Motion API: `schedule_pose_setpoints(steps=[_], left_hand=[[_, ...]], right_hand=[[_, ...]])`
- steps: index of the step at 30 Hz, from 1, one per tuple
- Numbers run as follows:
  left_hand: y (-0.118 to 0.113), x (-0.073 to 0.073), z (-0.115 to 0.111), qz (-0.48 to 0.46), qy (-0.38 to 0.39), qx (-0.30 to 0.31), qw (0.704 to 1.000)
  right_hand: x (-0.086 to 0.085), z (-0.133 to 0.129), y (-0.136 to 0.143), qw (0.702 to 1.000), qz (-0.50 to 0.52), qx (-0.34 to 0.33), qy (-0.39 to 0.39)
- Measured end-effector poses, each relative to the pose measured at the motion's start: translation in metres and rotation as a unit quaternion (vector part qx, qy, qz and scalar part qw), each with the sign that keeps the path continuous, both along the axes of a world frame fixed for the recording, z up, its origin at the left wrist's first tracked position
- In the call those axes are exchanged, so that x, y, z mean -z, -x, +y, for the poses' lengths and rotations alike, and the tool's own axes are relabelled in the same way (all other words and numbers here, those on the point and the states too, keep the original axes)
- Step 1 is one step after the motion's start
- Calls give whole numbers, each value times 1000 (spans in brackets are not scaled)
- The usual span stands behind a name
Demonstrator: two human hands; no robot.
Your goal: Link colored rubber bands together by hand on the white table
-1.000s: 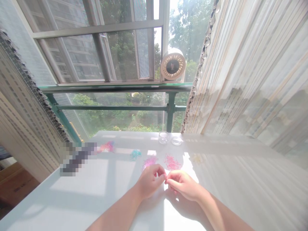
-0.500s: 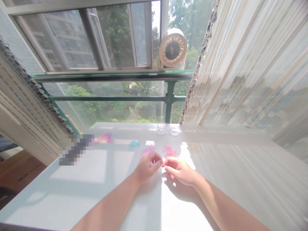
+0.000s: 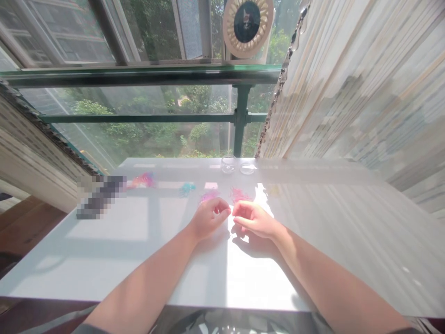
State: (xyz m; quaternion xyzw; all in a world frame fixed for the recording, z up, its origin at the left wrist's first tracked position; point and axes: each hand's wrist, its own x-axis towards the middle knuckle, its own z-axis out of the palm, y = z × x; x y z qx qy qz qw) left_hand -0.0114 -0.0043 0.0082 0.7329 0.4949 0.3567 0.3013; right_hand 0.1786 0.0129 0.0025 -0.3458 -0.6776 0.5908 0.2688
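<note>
Over the middle of the white table, my left hand (image 3: 208, 218) and my right hand (image 3: 255, 219) nearly meet at the fingertips. Both are closed in a pinch; whatever lies between the fingers is too small to make out. Just beyond my left hand is a purple-pink pile of thin strands (image 3: 209, 195). A pink-red pile (image 3: 239, 194) lies past my right fingers. Farther left are a teal pile (image 3: 187, 188) and a mixed orange, pink and purple pile (image 3: 144, 180). A faint yellow pile (image 3: 274, 190) lies to the right.
Two clear round containers (image 3: 228, 164) stand at the table's (image 3: 104, 264) far edge. A blurred dark object (image 3: 102, 197) lies at the left edge. Behind are a green railing (image 3: 146, 75) and a round fan (image 3: 247, 25); a striped curtain (image 3: 340, 93) hangs at right.
My view has tilted downward, so the table's near edge now shows and the fan sits higher. Both hands keep their pinch close together, with little change between them.
</note>
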Motion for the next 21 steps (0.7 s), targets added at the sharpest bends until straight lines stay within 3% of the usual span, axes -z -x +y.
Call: schedule_pose_setpoints(steps=[9,21], left_hand=[[0,-1,0,5,-13,3,1000],[-1,0,0,4,-9,9,1000]], right_hand=[[-5,-1,0,1000,-9,2,-19],[4,2,-1,1000,7,-7,-20]])
